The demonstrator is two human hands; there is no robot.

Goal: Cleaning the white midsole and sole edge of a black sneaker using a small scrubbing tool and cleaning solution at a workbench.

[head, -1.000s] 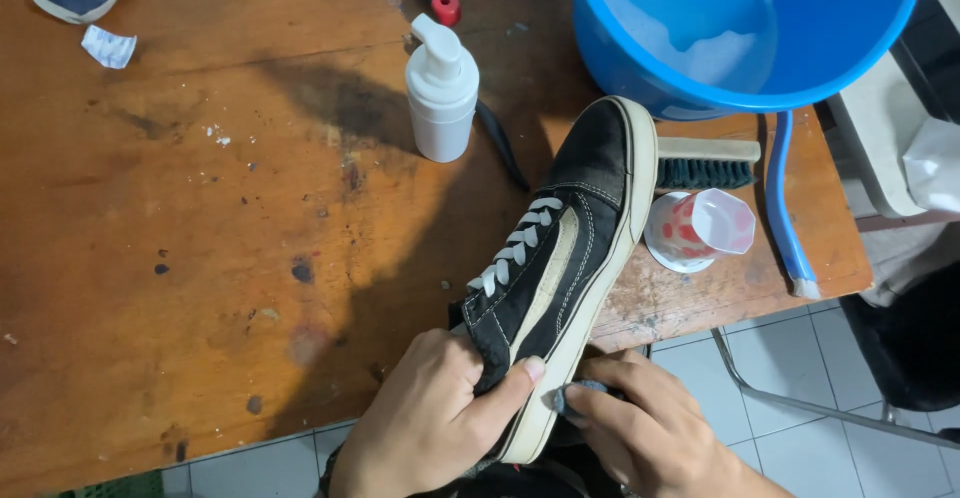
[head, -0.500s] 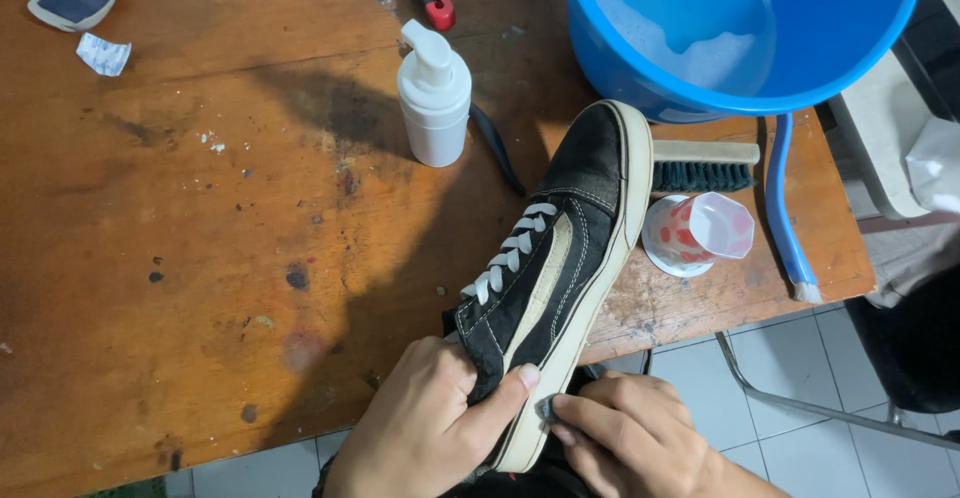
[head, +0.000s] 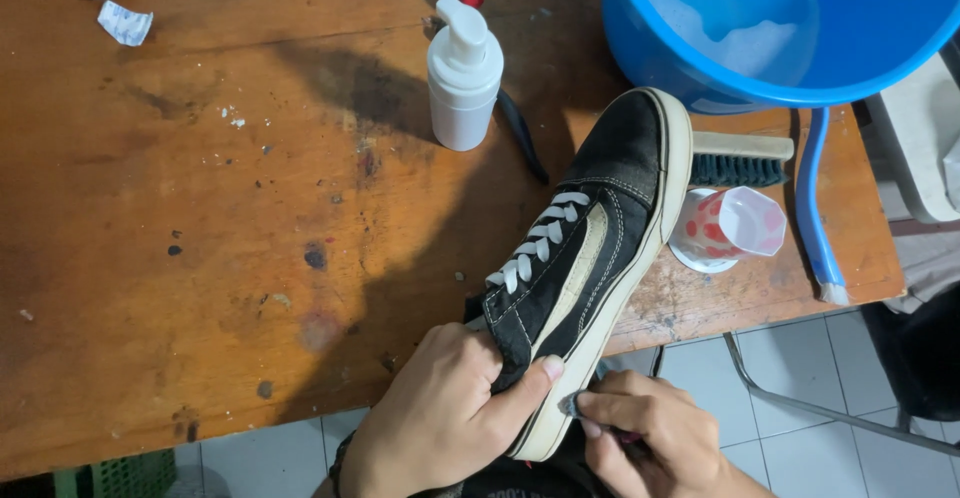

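While the left hand grips the black canvas sneaker at its soft heel collar over the desk's near edge, right-hand fingers pinch a small item against the stiff, likely slippery rubber sidewall.

Left hand grips sneaker — tabletop.

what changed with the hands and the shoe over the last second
The right hand slid along the cream sole edge of the black canvas sneaker toward the heel, pinching something small against it. The left hand kept gripping the heel end. The white pump bottle and blue plastic basin stayed put.
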